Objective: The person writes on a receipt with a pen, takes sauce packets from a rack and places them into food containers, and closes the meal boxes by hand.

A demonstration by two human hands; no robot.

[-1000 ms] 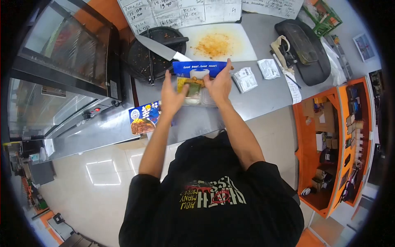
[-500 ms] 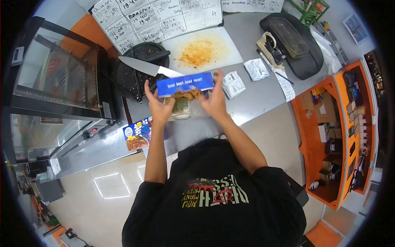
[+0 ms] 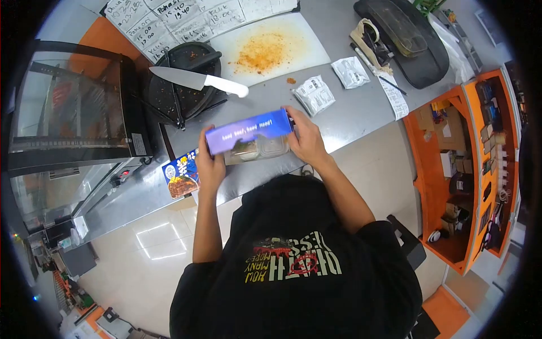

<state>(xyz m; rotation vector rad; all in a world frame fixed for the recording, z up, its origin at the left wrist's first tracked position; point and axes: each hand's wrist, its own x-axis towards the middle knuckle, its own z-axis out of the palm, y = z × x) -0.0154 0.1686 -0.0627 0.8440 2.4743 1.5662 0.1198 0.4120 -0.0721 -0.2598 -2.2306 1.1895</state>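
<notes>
A blue food box [image 3: 248, 131] with white lettering on its flap is held between both hands over the front edge of the steel counter. My left hand [image 3: 210, 166] grips its left end, and my right hand [image 3: 306, 138] is closed round the right end. Below the flap shows a clear plastic container [image 3: 274, 147], with green contents beside it on the left. The flap hides most of what lies behind it. Close to my left hand, a printed card with a food picture [image 3: 182, 176] lies at the counter edge.
A knife [image 3: 226, 86] rests across a round black pan [image 3: 183, 104]. Behind are a crumb-strewn white cutting board [image 3: 307, 48] and two silver packets, one nearer [image 3: 314, 95] and one farther [image 3: 350, 73]. A glass display cabinet [image 3: 73, 101] stands left; a black tray [image 3: 435, 68] lies right.
The box's blue flap has come down and towards me, covering the brown fried pieces seen before. My hands have closed in on the box's two ends. The view has shifted slightly.
</notes>
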